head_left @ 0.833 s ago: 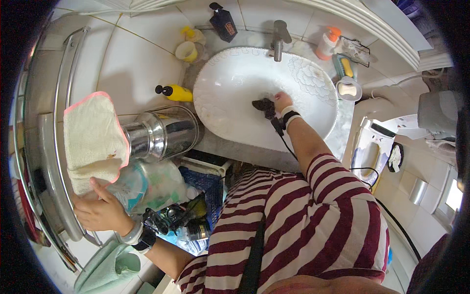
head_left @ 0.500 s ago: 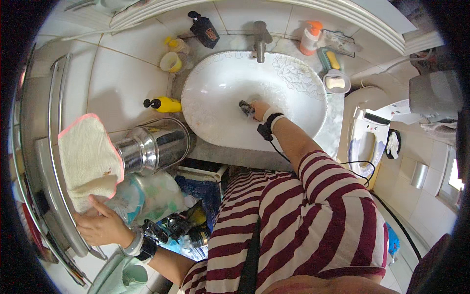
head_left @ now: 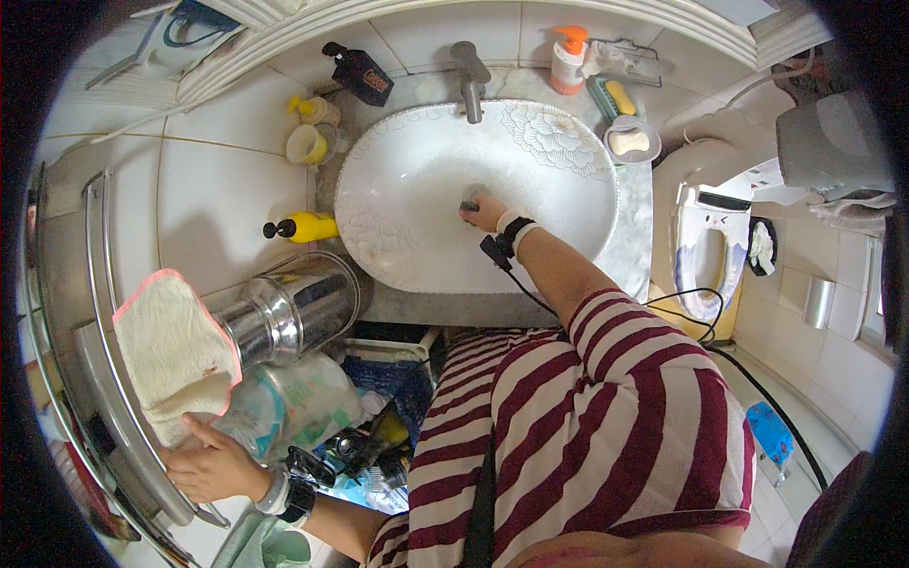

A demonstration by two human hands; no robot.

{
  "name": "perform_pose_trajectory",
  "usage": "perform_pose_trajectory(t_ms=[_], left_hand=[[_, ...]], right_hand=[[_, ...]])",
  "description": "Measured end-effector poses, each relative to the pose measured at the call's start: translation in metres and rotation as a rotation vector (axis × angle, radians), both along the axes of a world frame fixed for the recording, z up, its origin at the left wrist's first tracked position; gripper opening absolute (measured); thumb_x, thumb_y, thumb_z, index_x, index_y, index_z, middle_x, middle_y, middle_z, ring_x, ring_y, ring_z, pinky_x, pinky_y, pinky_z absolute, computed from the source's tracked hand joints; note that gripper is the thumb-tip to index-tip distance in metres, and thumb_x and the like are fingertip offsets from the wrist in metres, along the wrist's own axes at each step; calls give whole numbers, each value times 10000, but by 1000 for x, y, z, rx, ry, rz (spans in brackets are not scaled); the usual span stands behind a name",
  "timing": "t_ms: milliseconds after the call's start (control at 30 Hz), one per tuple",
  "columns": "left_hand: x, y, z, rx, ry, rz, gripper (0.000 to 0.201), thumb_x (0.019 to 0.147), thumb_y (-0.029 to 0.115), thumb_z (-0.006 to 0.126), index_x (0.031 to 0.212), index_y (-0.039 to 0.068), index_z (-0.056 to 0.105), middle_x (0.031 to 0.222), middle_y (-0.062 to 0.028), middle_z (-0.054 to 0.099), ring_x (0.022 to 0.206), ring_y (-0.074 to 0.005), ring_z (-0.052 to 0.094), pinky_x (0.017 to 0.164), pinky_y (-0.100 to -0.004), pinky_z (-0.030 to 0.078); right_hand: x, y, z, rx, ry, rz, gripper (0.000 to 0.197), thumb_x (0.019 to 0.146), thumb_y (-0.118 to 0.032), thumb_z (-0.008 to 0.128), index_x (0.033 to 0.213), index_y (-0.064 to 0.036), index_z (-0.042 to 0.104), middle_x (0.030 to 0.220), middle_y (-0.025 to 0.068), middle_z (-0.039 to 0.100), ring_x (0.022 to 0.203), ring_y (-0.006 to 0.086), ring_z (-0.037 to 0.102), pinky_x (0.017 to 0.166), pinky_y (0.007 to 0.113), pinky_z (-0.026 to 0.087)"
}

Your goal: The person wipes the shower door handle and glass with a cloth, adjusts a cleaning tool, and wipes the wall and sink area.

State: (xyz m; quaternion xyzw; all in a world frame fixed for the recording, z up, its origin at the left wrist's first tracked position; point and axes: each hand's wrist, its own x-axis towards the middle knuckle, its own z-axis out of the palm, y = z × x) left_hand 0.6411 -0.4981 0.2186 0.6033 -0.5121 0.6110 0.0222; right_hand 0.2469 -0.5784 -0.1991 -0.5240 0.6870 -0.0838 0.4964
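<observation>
Head view. The right hand (head_left: 486,214) reaches down into the white oval basin (head_left: 559,170), its fingers curled together at the drain (head_left: 471,203) in the middle of the bowl; whether they pinch a small dark object there cannot be told. A band and a dark clip with a trailing cable sit at that wrist. The left hand (head_left: 210,464) is low at the left, fingers partly spread and pressed against the lower edge of a cream towel with pink trim (head_left: 175,355) that hangs over a curved metal rail (head_left: 99,312).

Around the basin: a grey faucet (head_left: 470,68) at its far rim, a dark pump bottle (head_left: 360,74) and small yellow cups (head_left: 308,142) to the left, an orange-topped dispenser (head_left: 568,59) and a soap dish (head_left: 632,141) to the right. A yellow bottle (head_left: 305,227) lies just beside the basin's left rim. A steel bin (head_left: 289,312) stands between towel and basin. A toilet seat (head_left: 705,256) lies well to the right.
</observation>
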Motion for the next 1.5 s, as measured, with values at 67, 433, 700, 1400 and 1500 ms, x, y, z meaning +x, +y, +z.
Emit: perform_pose_trajectory(t_ms=[67,433,700,1400,1500], left_hand=[[-5,-6,3,-7,-22,-9,560,834,563,518,1059,53,574,788,-85,557,674,-282,555,538,-402,400],[-1,0,1,-16,-44,-11,553,829,558,532,1050,54,578,789,-85,552,689,-284,553,552,-401,402],[2,0,-3,9,-35,-29,556,834,561,521,1043,47,565,814,-89,546,705,-287,545,554,-391,394],[9,6,0,46,-25,68,569,837,552,526,1070,34,555,833,-101,570,718,-300,556,560,-411,406],[4,2,0,71,-37,-27,580,836,554,525,1080,29,551,841,-107,572,731,-305,561,568,-414,412]], right_hand=[[-17,-7,-47,-249,176,117,359,889,-256,433,1144,-29,546,1113,186,589,966,356,577,866,412,443],[-78,-44,42,-587,877,282,533,866,-124,329,1387,-33,259,1447,147,245,1344,271,217,1130,370,97],[-88,-52,27,-316,1084,693,522,909,-155,294,1415,-70,198,1499,74,132,1382,216,114,1133,369,32],[-96,-37,35,-121,945,817,602,852,-198,366,1421,-87,204,1508,52,115,1386,186,119,1130,351,49],[-110,-32,32,-369,1060,516,588,889,-250,362,1421,-68,191,1511,63,91,1387,219,92,1125,372,41]])
